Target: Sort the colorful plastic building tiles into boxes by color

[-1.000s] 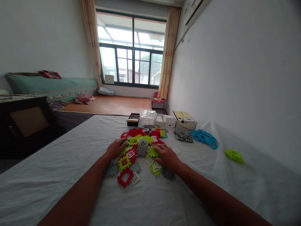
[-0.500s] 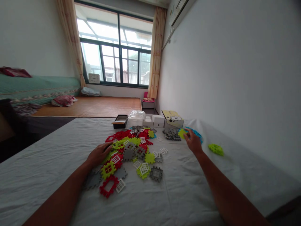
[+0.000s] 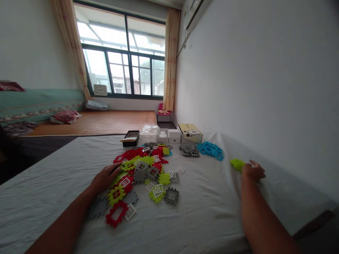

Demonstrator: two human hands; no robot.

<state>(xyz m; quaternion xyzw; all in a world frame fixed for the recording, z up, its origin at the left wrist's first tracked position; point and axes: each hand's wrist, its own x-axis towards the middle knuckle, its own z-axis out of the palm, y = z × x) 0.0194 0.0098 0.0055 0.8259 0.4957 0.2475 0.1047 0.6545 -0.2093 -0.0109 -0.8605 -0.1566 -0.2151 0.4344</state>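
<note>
My left hand [image 3: 105,179] rests on the left side of a mixed heap of toothed plastic building tiles, its fingers stretched over lime-green tiles [image 3: 126,165]. Red tiles [image 3: 116,213], grey tiles [image 3: 171,196] and white lattice window inserts [image 3: 130,212] lie about that heap. Over on the right, my right hand [image 3: 253,171] is just beside a small lime-green tile pile [image 3: 237,164]. Its fingers are apart and no tile shows in them, though the palm side is partly hidden.
Behind the heap are a grey tile pile [image 3: 189,150] and a blue tile pile [image 3: 211,150]. Along the far edge stand a black box [image 3: 130,139], a clear plastic container [image 3: 149,134], white boxes [image 3: 174,136] and a yellow carton [image 3: 190,134]. A wall [image 3: 265,88] rises on the right.
My right hand has moved right from the blue pile to the lime-green pile; the lime-green tile it held is no longer over the blue pile. My left hand stays at the heap. The view shifted slightly.
</note>
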